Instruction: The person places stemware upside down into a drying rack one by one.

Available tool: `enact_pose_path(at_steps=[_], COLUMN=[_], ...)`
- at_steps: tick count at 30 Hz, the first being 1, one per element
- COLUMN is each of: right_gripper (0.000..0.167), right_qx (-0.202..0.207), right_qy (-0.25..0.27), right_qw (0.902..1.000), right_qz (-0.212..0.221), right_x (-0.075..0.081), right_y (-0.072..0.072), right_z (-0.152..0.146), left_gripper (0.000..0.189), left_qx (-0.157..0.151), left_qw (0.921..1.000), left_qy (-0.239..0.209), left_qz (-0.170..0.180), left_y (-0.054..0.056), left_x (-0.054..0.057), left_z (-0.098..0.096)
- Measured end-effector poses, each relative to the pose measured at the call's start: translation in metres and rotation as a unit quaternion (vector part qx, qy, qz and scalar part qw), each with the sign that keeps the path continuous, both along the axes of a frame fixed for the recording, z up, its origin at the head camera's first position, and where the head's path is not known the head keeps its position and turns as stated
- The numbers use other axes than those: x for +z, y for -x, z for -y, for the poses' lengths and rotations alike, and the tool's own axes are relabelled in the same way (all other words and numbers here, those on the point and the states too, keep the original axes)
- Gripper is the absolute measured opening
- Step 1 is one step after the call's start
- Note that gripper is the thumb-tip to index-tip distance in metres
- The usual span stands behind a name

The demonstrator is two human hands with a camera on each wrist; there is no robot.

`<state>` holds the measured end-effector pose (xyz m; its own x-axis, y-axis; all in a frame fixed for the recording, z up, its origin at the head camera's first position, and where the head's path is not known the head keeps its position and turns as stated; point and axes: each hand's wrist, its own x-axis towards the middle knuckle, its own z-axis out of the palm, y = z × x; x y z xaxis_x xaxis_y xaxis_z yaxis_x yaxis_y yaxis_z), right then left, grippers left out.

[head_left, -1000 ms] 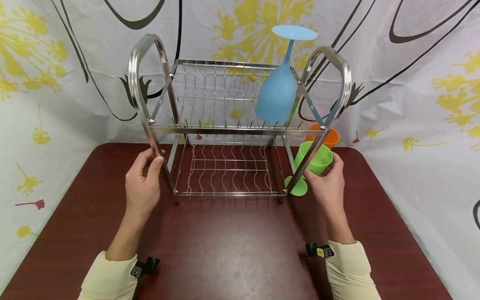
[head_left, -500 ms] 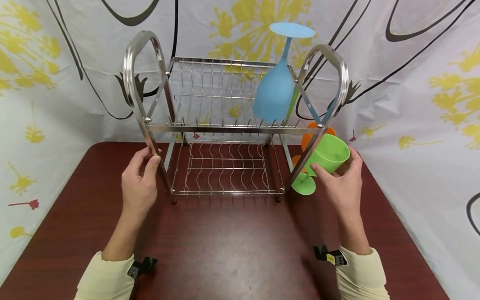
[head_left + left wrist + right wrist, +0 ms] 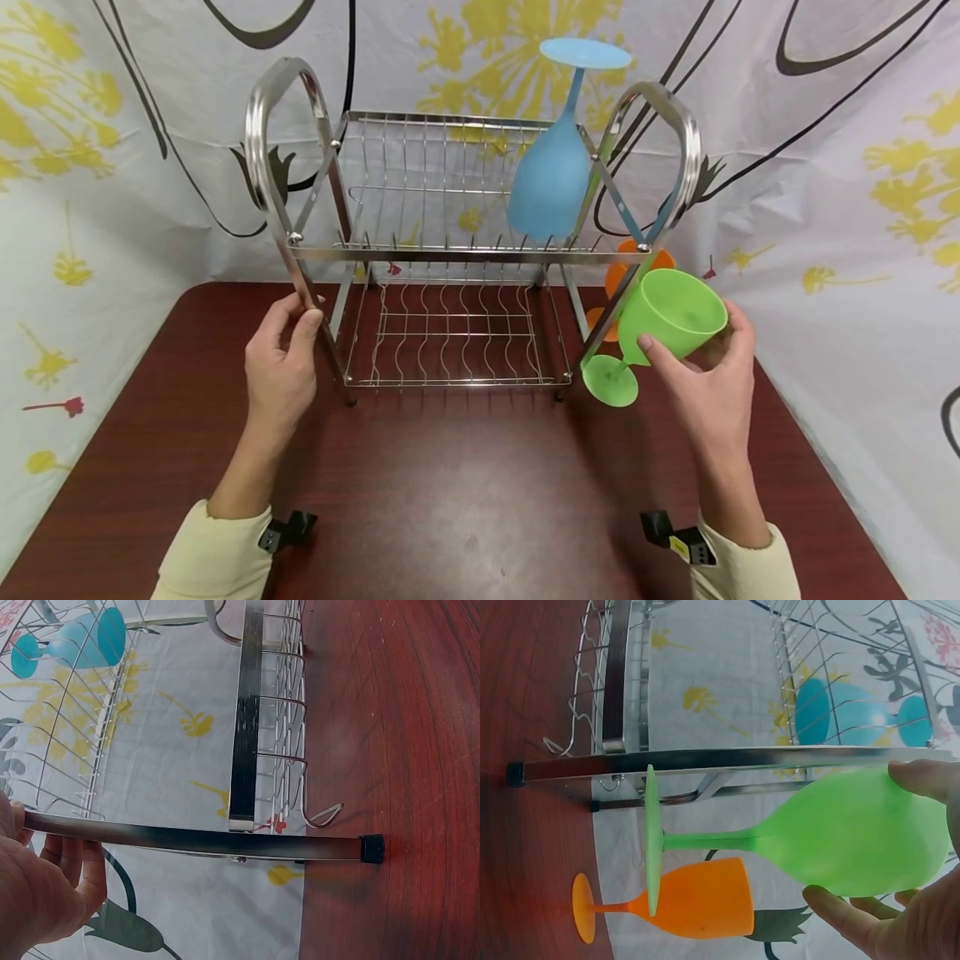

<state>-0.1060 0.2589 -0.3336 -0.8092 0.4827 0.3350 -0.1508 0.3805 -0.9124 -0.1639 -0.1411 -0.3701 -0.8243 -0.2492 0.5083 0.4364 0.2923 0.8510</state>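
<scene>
My left hand (image 3: 281, 362) pinches the left front post of a two-tier metal dish rack (image 3: 472, 257) between thumb and fingers; the left wrist view shows the fingers behind the post (image 3: 187, 838). A green plastic wine glass (image 3: 660, 321) is in my right hand (image 3: 708, 392), thumb on one side of the bowl and fingers on the other. It leans with its mouth up and to the right, its base clear of the table in the right wrist view. Upside down on the rack's upper tier, at the right, stands a blue wine glass (image 3: 551, 183).
An orange wine glass (image 3: 697, 900) stands upright on the table behind the rack's right side, partly hidden in the head view. The dark red table (image 3: 465, 475) meets a patterned white sheet (image 3: 817, 183) at the back and sides.
My right hand has drawn the green wine glass out from beside the rack, to the right and toward me. The left hand keeps its hold on the post; the blue glass stays put.
</scene>
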Motion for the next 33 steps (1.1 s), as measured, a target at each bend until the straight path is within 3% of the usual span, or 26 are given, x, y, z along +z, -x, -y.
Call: enact_pose_path(at_steps=[5, 15, 24, 33], right_gripper=[0.082, 0.079, 0.08, 0.08], right_qx=[0.028, 0.102, 0.156, 0.218], right_qy=[0.039, 0.114, 0.12, 0.129], right_qw=[0.9979, 0.977, 0.9663, 0.9458], right_qz=[-0.044, -0.149, -0.166, -0.204], right_x=[0.002, 0.009, 0.016, 0.02], right_y=[-0.009, -0.019, -0.023, -0.023], right_z=[0.004, 0.014, 0.016, 0.021], left_gripper=[0.024, 0.023, 0.023, 0.023], left_qx=[0.0, -0.007, -0.007, -0.015], left_qw=[1.0, 1.0, 1.0, 0.9998], left_qy=[-0.001, -0.003, 0.0, -0.011], left_qz=[0.0, -0.004, 0.003, -0.005], left_y=[-0.001, -0.001, -0.002, -0.002], left_x=[0.0, 0.0, -0.001, -0.001], left_z=[0.0, 0.0, 0.0, 0.0])
